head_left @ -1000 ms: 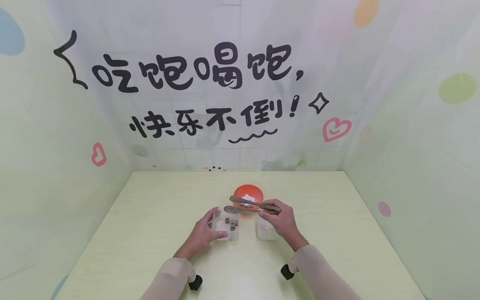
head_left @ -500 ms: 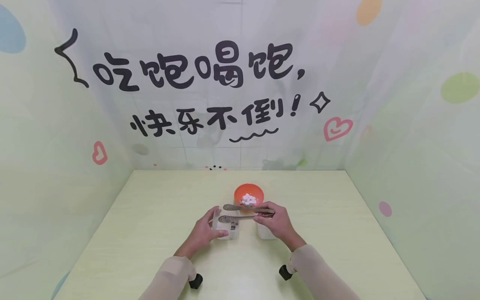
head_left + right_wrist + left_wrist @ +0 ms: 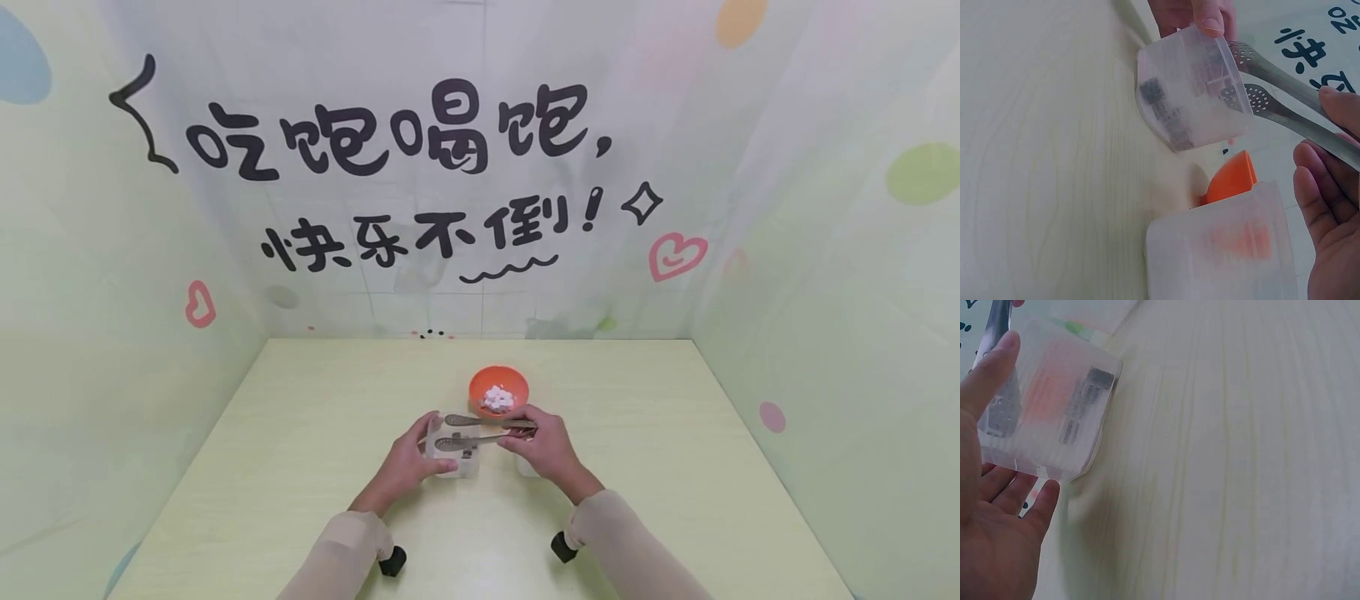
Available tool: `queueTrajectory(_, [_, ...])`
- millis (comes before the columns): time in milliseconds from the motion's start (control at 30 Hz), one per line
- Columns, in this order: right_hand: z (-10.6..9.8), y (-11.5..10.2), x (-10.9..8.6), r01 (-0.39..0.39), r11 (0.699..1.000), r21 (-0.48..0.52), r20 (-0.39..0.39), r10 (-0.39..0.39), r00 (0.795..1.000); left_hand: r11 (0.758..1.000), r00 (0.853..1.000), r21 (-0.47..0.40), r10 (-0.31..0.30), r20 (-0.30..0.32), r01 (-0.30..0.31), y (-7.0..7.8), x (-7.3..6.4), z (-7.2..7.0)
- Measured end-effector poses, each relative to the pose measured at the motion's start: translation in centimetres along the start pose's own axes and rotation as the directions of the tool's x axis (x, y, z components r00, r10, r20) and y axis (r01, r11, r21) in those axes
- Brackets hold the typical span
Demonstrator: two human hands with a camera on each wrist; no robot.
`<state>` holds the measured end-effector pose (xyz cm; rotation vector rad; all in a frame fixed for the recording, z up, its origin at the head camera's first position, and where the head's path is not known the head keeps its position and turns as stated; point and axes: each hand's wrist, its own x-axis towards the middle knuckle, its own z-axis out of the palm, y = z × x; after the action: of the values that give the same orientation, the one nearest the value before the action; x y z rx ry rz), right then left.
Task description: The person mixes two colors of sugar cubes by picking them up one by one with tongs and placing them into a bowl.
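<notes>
My left hand grips a translucent plastic container by its left side, thumb at the near rim. Several small dark cubes lie along its bottom. In my right hand is a pair of metal tongs with perforated spoon-like ends, pinched between thumb and fingers. The arms of the tongs stand apart. One perforated end shows through the container's wall in the right wrist view, while the other is at the rim. From the head view, the tongs partly cover the cubes.
Behind the containers stands an orange bowl with several white pieces in it. A second translucent container sits under my right hand, mostly hidden in the head view. Printed cloth walls enclose the pale table.
My right hand has moved the tongs down and toward me, from over the orange bowl to the container in my left hand. The left hand keeps its grip and place.
</notes>
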<state>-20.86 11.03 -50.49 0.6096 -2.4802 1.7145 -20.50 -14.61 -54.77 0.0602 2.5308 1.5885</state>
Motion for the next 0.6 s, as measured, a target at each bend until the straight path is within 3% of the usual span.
queueTrajectory(400, [0.22,0.19,-0.01,-0.026,0.999,0.022,-0.052,0.027,0.998,1.000,1.000,-0.003,-0.007,-0.008,0.007,0.36,-0.09,0.00])
queueTrajectory(600, [0.42,0.11,0.01,-0.030,0.999,-0.014,-0.073,0.029,0.997,1.000,1.000,-0.001,-0.004,-0.008,0.004,0.41,-0.10,0.04])
